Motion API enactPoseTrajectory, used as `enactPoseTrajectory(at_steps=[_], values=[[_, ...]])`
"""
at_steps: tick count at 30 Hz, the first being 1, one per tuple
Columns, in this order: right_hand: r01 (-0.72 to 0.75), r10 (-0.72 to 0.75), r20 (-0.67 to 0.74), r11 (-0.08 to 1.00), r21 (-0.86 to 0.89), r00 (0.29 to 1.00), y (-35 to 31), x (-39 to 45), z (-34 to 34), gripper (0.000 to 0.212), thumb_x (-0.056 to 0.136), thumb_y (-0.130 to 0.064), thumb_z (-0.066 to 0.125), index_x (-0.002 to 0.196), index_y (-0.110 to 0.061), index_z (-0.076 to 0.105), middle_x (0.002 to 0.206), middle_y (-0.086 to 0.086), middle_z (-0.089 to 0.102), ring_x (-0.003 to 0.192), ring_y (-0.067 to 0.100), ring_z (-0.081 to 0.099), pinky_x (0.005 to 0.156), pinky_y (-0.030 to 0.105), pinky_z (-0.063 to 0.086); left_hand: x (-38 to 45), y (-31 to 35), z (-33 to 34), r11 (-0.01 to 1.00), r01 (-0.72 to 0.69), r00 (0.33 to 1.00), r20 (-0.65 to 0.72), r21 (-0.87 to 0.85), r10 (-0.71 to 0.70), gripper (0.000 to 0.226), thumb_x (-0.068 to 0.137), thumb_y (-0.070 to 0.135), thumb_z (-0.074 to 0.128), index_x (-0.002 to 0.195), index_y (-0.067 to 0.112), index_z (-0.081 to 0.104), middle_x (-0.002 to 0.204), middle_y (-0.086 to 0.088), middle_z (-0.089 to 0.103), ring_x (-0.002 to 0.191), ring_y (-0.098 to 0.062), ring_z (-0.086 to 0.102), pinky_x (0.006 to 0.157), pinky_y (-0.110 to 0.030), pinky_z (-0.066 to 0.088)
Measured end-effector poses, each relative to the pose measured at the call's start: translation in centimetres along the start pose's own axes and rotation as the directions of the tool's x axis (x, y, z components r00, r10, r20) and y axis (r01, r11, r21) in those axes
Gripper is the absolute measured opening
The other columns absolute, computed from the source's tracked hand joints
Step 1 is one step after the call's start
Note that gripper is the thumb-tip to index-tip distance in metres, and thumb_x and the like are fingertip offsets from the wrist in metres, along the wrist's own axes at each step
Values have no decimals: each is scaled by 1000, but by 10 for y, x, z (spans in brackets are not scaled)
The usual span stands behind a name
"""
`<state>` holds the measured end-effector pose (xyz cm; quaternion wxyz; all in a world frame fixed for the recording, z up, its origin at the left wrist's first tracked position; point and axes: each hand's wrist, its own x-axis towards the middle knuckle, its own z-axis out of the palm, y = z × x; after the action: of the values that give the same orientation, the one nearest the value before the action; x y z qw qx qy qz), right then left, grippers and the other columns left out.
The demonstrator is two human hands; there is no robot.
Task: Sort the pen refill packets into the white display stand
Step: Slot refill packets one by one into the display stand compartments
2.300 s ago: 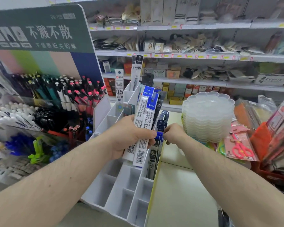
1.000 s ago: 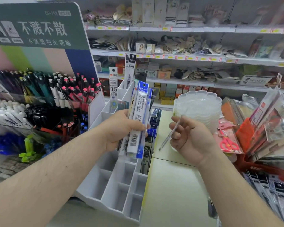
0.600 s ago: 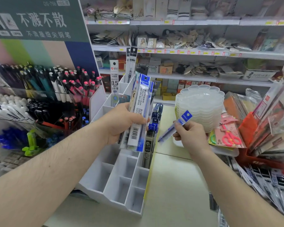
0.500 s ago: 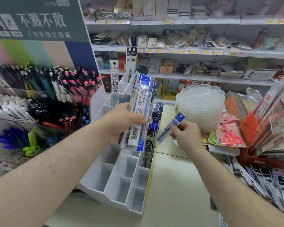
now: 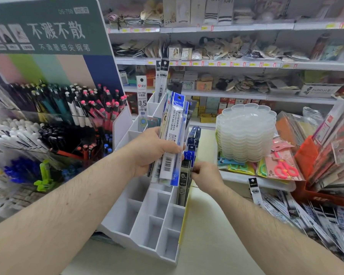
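the left hand (image 5: 147, 153) grips a bunch of long blue and white pen refill packets (image 5: 172, 139) above the white plastic display stand (image 5: 147, 225), while the right hand (image 5: 205, 175) fingers pinch a thin packet at the right-side slots, and it might slip into the wrong slot.

A tall pen display (image 5: 54, 116) with a green header board (image 5: 46, 26) stands at the left, holding rows of pink-capped, white, black and blue pens. A stack of clear flower-shaped trays (image 5: 246, 133) sits on the pale worktop (image 5: 213, 225), with packaged pink scissors (image 5: 284, 167) just beside it. Store shelves (image 5: 226, 62) of small packaged goods run across the back.
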<state>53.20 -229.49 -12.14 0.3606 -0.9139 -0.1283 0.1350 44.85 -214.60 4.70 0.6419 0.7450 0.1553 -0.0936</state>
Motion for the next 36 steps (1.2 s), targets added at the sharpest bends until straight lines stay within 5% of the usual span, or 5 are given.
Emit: enactPoseTrajectory(at_steps=[5, 10, 17, 32, 36], values=[[-71, 69, -39, 996, -62, 997, -18, -7, -30, 22, 87, -12, 61, 102, -21, 75, 103, -3, 72, 97, 17, 65, 84, 31, 53, 2, -3, -2, 1000, 5, 1000, 15, 13, -6, 40, 84, -1, 71, 118, 13, 58, 108, -15, 73, 98, -34, 72, 89, -58, 56], [105, 111, -242, 676, 729, 964, -81, -56, -82, 5, 87, -15, 71, 83, -16, 67, 74, -1, 63, 61, 12, 52, 57, 27, 42, 6, -5, -2, 999, -30, 999, 28, -17, 31, 38, 82, -3, 73, 115, 9, 61, 93, -9, 75, 84, -27, 73, 84, -52, 58], [129, -10, -189, 766, 630, 982, -109, -71, -76, 23, 78, -25, 83, 82, -13, 64, 71, 2, 65, 64, 11, 59, 62, 32, 53, 2, -6, 0, 992, -123, 985, 121, 14, 121, 36, 82, -9, 70, 112, 11, 68, 91, -2, 76, 82, -14, 72, 71, -24, 56], [40, 80, -84, 441, 896, 993, -96, -86, -95, 13, 99, -5, 53, 95, -13, 62, 90, 12, 71, 62, 14, 67, 52, 29, 55, 0, -3, -1, 994, -108, 991, 78, -3, 108, 31, 83, -7, 69, 111, 6, 65, 85, -3, 76, 80, -17, 74, 76, -35, 58], [94, 84, -144, 431, 897, 986, -98, -87, -83, 19, 103, -9, 43, 89, -15, 55, 52, -7, 53, 50, 11, 49, 49, 24, 44, 2, -5, -1, 994, -112, 991, 73, -14, 113, 30, 82, -7, 71, 107, 8, 66, 87, -4, 77, 79, -18, 74, 74, -34, 60]])
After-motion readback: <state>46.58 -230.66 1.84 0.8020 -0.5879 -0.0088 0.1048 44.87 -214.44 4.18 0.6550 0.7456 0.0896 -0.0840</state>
